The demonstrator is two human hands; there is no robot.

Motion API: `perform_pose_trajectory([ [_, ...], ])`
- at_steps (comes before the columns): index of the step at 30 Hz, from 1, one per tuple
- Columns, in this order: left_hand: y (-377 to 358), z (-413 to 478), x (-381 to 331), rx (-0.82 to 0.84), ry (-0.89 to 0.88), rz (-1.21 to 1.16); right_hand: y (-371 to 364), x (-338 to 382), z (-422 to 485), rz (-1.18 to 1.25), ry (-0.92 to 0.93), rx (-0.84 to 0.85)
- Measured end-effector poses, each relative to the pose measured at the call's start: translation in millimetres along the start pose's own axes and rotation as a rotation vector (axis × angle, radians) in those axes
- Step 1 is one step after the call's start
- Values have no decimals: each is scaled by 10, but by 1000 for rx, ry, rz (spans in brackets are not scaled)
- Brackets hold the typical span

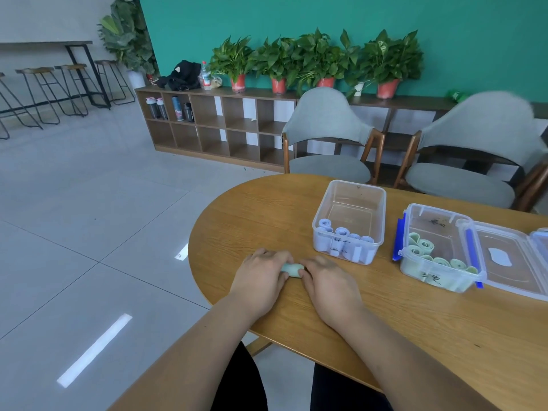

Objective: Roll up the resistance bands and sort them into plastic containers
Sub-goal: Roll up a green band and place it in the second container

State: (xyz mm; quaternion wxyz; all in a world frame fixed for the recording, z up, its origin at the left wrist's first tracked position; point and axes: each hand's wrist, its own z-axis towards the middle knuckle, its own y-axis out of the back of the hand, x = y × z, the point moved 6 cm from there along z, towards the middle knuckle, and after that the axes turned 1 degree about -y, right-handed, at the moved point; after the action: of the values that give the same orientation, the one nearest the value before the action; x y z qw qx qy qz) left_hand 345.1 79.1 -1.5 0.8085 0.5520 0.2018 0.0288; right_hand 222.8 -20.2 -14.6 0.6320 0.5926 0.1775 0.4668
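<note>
A pale green rolled resistance band (293, 269) lies on the wooden table (385, 315), pinched between both hands. My left hand (261, 280) grips its left end and my right hand (327, 281) grips its right end, so most of the roll is hidden. To the right stands a clear container (351, 200) with several light blue rolled bands (342, 234) at its near side. Further right, a second clear container (436, 221) with blue clips holds several green rolled bands (436, 258).
The second container's lid (516, 262) lies open flat at the table's right edge. Two grey chairs (329, 137) stand behind the table. A low wooden shelf (219, 126) with potted plants runs along the teal wall. The table's rounded edge and tiled floor are on the left.
</note>
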Motion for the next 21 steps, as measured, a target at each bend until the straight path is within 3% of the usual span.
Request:
perform_pose_trajectory([
  [11,-12,4,-106,32,-43,-133,166,-115,-34,193,16,8],
  [21,87,148,-736,32,-181,-206,799,-463,-311,263,-34,-7],
])
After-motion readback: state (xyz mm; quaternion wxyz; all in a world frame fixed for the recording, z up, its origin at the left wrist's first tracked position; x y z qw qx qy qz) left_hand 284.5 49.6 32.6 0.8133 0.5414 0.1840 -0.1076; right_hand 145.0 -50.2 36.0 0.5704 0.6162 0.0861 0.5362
